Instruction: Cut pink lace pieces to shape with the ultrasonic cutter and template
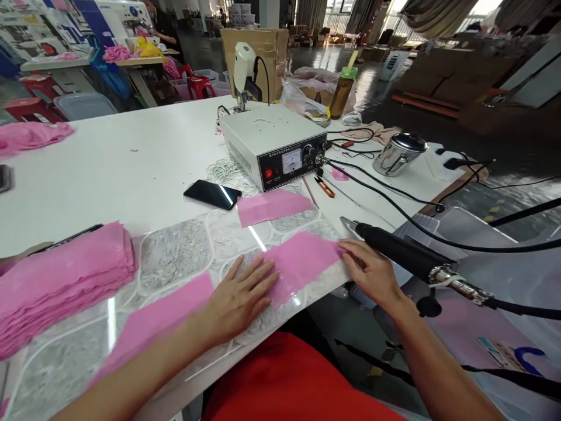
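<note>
A pink fabric piece (302, 260) lies on the marble-patterned mat at the table's front edge. My left hand (241, 298) rests flat on its left end, fingers outstretched. At its right end, my right hand (370, 272) pinches the edge between thumb and fingers. Just beyond that hand is a black handheld tool (394, 248) with a metal tip and a cable. Another pink piece (274, 206) lies farther back, and a third pink piece (162, 318) runs partly beneath my left forearm. A thick stack of pink fabric (65, 280) sits at the left.
Behind the fabric stand a white control box (272, 140) with a meter and a phone (213, 194). Orange thread snips (324, 187), a steel-lidded mug (401, 155) and loose cables lie to the right. Plastic bins (473, 228) stand beside the table.
</note>
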The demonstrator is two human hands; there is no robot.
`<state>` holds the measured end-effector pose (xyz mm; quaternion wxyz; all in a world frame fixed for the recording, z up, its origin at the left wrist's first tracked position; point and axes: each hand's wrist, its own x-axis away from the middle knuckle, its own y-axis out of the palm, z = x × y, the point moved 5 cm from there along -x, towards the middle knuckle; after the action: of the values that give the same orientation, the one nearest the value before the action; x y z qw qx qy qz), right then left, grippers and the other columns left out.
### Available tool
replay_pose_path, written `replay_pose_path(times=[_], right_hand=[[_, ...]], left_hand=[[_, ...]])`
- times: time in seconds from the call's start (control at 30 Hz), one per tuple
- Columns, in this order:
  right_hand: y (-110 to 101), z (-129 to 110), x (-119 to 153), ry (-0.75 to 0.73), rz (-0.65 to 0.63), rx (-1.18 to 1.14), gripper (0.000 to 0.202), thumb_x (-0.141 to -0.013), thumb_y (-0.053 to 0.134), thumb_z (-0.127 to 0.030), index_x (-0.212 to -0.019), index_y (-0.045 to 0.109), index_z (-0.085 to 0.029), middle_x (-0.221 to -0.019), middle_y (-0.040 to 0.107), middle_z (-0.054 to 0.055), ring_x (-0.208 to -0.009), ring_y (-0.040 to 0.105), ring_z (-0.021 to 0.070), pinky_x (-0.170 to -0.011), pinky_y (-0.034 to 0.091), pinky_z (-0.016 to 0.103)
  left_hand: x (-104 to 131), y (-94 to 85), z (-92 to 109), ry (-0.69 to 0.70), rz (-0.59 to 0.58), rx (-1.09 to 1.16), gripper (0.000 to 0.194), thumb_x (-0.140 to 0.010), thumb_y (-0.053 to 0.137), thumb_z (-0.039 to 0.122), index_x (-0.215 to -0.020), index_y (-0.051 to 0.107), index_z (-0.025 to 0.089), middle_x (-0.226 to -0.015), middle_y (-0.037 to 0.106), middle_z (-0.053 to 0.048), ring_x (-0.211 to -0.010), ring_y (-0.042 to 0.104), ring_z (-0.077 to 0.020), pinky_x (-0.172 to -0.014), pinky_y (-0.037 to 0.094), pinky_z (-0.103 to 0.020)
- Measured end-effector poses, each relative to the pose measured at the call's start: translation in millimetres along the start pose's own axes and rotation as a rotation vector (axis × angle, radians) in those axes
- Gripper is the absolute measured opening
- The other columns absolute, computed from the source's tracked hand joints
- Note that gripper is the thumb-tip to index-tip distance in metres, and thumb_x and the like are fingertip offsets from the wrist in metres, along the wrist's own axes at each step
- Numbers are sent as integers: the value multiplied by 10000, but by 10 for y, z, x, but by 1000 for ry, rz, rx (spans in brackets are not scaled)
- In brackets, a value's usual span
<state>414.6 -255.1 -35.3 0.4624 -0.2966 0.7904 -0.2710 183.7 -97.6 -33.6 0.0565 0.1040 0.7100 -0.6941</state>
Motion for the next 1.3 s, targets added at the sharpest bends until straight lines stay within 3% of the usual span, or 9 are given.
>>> replay_pose_path(times=[0.2, 0.43, 0.93, 1.03, 1.2, 1.3], right_hand=[[8, 80, 88, 30, 14, -49, 232, -877, 542, -175, -1041, 696, -232, -1084, 705, 63, -1008, 679, 189, -928, 549, 324], [12, 130, 74, 65, 108, -33, 208, -878, 543, -194, -1025, 684, -239, -1054, 715, 61, -992, 685, 192, -930, 559, 340], [106, 187, 89, 179, 65, -56, 212, -904, 517, -244, -1003, 704, -226, -1104, 684, 100, -1032, 666, 211, -955, 549, 381], [104, 210, 81, 185, 52, -74, 237, -915, 512, -268, -1055, 700, -233, -1139, 679, 95, -1059, 659, 210, -973, 541, 385], [76, 194, 143, 161, 72, -90, 277, -924, 506, -306, -1134, 679, -253, -1206, 655, 84, -1093, 638, 212, -983, 530, 401], [70, 204, 210, 145, 77, -96, 272, -916, 522, -306, -1130, 681, -257, -1230, 647, 78, -1081, 641, 211, -964, 542, 387]], left_hand=[[81, -76, 52, 41, 16, -74, 411, -1027, 383, 304, -1414, 460, 190, -1484, 443, -48, -1426, 321, -251, -1207, 41, -499], [93, -60, 24, 59, 42, -70, 443, -1006, 419, 277, -1440, 428, 187, -1498, 422, -67, -1439, 291, -265, -1204, 51, -509], [99, -88, -21, 7, 37, -15, 449, -1020, 373, 243, -1469, 383, 259, -1431, 512, -69, -1377, 412, -253, -1193, 79, -565], [29, -93, 0, 14, 31, -20, 462, -1024, 372, 273, -1485, 352, 241, -1459, 477, -82, -1387, 396, -254, -1193, 89, -559], [-257, -46, 10, 148, -14, -64, 490, -1019, 374, 369, -1493, 342, 248, -1534, 367, -65, -1443, 282, -267, -1197, -4, -523], [-385, 21, -34, 138, -31, -100, 509, -1017, 352, 435, -1496, 336, 262, -1548, 341, -64, -1454, 252, -274, -1194, -9, -512]])
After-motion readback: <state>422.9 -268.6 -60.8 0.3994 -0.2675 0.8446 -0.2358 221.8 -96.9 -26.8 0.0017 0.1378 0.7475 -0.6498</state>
